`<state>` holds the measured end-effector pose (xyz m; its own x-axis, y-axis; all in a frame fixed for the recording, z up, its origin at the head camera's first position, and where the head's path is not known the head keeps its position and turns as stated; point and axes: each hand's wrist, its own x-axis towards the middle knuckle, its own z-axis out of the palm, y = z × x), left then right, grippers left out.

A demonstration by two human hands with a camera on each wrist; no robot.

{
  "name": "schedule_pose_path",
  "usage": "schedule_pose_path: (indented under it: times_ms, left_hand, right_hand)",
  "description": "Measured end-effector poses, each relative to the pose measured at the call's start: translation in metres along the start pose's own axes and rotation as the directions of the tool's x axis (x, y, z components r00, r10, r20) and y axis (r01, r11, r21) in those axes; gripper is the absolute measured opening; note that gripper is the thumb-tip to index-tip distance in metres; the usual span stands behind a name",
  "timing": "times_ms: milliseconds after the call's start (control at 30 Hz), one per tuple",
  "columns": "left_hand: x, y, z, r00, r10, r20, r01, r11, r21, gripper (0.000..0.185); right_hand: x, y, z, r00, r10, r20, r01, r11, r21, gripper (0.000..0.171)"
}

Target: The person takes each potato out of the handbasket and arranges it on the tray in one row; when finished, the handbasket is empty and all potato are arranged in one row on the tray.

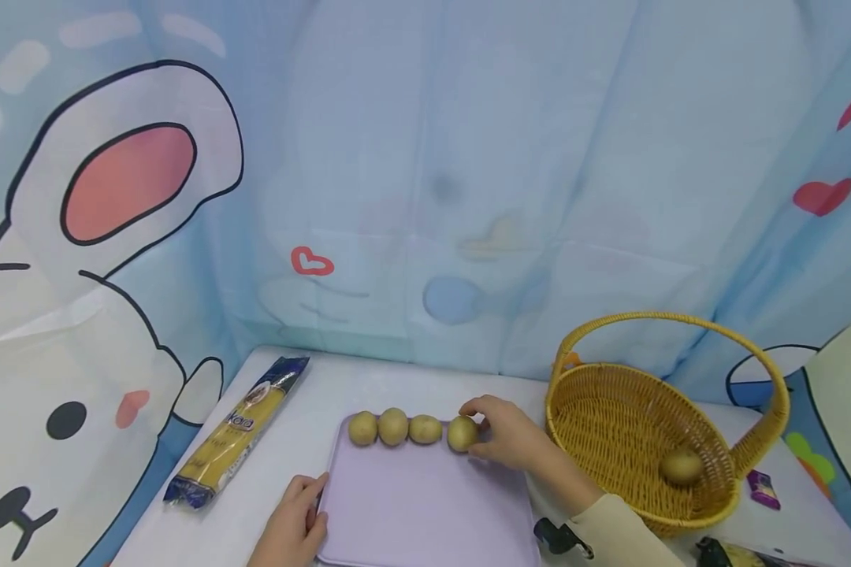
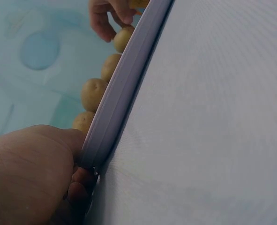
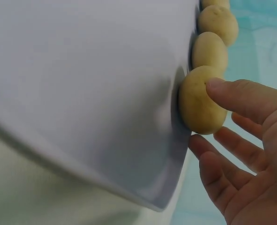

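A lilac tray (image 1: 425, 504) lies on the white table, with several potatoes (image 1: 393, 427) in a row along its far edge. My left hand (image 1: 294, 524) grips the tray's left edge; in the left wrist view its thumb lies at the rim and curled fingers (image 2: 77, 190) show below. My right hand (image 1: 507, 431) holds the rightmost potato (image 1: 462, 434) between thumb and index finger at the end of the row. In the right wrist view the thumb lies on this potato (image 3: 201, 101), while the other fingers are spread loosely beside it.
Right of the tray stands a yellow wicker basket (image 1: 596, 441) with a tall handle and one potato (image 1: 681, 467) inside. A pack of spaghetti (image 1: 237, 433) lies to the left. A small purple packet (image 1: 763, 490) is beside the basket. A printed curtain (image 1: 425, 197) hangs behind the table.
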<state>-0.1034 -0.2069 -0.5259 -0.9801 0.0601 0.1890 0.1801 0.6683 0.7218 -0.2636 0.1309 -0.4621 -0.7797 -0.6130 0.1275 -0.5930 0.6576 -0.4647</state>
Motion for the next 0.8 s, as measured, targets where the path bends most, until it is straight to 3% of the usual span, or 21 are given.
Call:
schedule_pose_path:
  times_ms: [300,600,800]
  left_hand:
    - [0.000,0.004,-0.001,0.999,-0.032,0.025,0.033,0.999,-0.026,0.049]
    - [-0.001,0.005,0.000,0.998,-0.055,0.026,0.055,0.998,-0.020,0.049]
    - [0.000,0.006,0.001,0.998,-0.065,0.027,0.065,0.998,-0.016,0.050]
  right_hand:
    - [-0.013,-0.002,-0.017,0.999,-0.037,-0.028,0.037,0.999,-0.006,0.052]
    - [-0.034,-0.011,-0.062,0.999,-0.026,-0.043,0.030,0.995,0.091,0.045]
    - [-0.049,-0.008,-0.089,0.995,0.017,-0.102,-0.009,0.997,0.079,0.040]
